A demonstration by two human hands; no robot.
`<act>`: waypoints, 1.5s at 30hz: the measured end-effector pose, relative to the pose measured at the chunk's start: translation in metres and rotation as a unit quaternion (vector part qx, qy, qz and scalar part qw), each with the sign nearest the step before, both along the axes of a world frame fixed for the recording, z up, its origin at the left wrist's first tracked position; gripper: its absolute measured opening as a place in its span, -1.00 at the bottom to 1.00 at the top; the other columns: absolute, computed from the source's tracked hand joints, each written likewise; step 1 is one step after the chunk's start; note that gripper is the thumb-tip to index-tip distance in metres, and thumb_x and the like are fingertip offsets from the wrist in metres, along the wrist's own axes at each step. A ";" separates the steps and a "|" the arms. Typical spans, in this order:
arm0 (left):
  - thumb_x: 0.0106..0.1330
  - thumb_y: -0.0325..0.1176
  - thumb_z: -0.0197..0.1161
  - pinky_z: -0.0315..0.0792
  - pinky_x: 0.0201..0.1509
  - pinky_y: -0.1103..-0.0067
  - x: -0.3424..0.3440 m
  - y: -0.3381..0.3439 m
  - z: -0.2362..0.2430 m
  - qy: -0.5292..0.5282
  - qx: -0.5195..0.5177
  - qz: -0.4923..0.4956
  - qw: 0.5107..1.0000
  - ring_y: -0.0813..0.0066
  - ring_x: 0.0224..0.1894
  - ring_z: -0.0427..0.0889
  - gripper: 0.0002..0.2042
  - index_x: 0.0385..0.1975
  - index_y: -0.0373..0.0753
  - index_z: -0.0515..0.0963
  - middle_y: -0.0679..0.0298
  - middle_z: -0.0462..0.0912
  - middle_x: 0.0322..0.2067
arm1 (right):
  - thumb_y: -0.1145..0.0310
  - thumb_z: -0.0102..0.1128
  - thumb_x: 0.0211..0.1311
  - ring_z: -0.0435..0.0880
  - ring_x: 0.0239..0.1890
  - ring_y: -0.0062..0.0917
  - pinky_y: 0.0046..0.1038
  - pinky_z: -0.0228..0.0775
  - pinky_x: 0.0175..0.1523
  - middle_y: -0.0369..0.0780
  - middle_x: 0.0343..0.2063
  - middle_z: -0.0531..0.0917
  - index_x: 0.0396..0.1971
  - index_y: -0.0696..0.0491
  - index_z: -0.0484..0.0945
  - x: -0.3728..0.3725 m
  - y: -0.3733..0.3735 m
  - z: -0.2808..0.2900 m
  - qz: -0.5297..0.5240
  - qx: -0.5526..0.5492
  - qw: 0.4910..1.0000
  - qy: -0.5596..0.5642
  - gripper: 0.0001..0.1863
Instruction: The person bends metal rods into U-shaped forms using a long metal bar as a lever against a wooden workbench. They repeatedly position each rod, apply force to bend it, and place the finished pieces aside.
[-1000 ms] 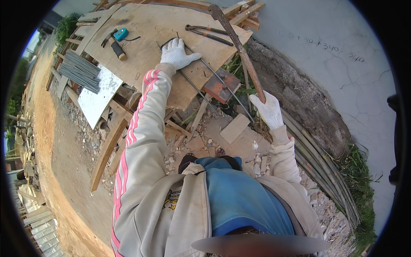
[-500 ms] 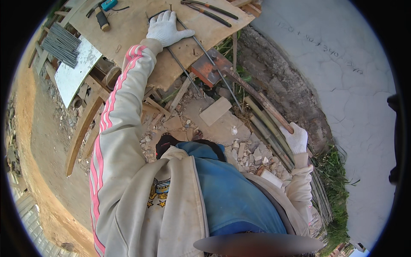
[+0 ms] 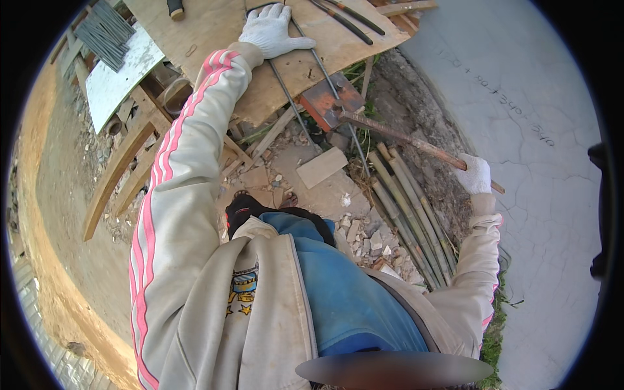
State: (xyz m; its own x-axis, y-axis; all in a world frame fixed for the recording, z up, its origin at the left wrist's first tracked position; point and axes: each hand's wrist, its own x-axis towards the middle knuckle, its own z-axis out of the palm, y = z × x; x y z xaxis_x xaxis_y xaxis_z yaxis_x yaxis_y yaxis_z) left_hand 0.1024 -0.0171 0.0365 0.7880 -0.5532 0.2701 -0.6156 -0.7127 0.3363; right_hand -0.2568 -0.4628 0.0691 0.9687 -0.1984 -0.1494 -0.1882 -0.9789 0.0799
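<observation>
While both gloved hands are on the metalwork, the scene reads so:
Surface: a worn plywood sheet (image 3: 214, 26) serves as a bench top, set on rough timber supports (image 3: 123, 162).
Left hand (image 3: 276, 29): laid flat, fingers spread, pressing the thin steel rods (image 3: 286, 94) against the plywood.
Right hand (image 3: 474, 174): clenched around the far end of the long rusty lever (image 3: 403, 138).
Lever: it runs from the right hand up to the rust-orange bending plate (image 3: 328, 101) at the plywood's near edge, where the rods pass.
Ground: rubble and stone chips (image 3: 364, 234), a flat pale board (image 3: 322, 167), a bundle of bamboo poles (image 3: 406, 208) lying just under the lever.
Left side: a grey metal sheet (image 3: 120, 75) with a stack of short bars (image 3: 104, 29) on it; bare earth beyond.
Right side: a wide cracked concrete slab (image 3: 539, 195), open.
Bench edge: ragged, overhanging the supports.
</observation>
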 end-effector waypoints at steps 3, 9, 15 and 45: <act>0.07 0.39 0.38 0.08 0.60 0.17 0.000 -0.001 0.000 -0.006 0.018 0.006 1.000 -0.17 0.47 0.26 0.05 0.35 -0.45 0.38 -0.25 0.33 0.39 | 0.07 0.42 0.11 0.68 -0.34 0.01 -0.03 0.48 -0.25 -0.06 -0.51 0.67 -0.44 -0.04 0.63 0.010 -0.006 0.000 0.017 0.004 1.000 -0.001 -0.73; 0.08 0.41 0.36 0.03 0.62 0.17 0.002 0.001 -0.004 0.000 0.023 0.005 1.000 -0.15 0.51 0.19 0.08 0.39 -0.46 0.35 -0.25 0.26 0.43 | 0.07 0.42 0.12 0.68 -0.33 0.00 -0.04 0.48 -0.24 -0.05 -0.51 0.68 -0.44 -0.03 0.63 -0.002 0.000 -0.010 -0.006 0.003 1.000 -0.001 -0.72; 0.08 0.40 0.36 -0.02 0.64 0.20 0.005 -0.002 -0.008 0.013 0.033 0.013 0.999 -0.15 0.54 0.14 0.10 0.42 -0.45 0.32 -0.24 0.21 0.47 | 0.05 0.41 0.12 0.70 -0.31 0.00 -0.03 0.50 -0.21 -0.05 -0.48 0.69 -0.41 -0.04 0.65 -0.006 0.005 -0.023 -0.016 -0.016 1.000 -0.009 -0.72; 0.00 0.34 0.45 0.15 0.56 0.22 0.005 -0.004 -0.013 -0.040 -0.012 -0.005 0.999 -0.12 0.40 0.35 0.00 0.26 -0.44 0.45 -0.19 0.43 0.31 | 0.08 0.42 0.13 0.67 -0.29 0.03 -0.04 0.48 -0.21 -0.03 -0.46 0.68 -0.42 -0.01 0.64 -0.010 0.010 -0.056 -0.037 0.025 0.999 -0.021 -0.72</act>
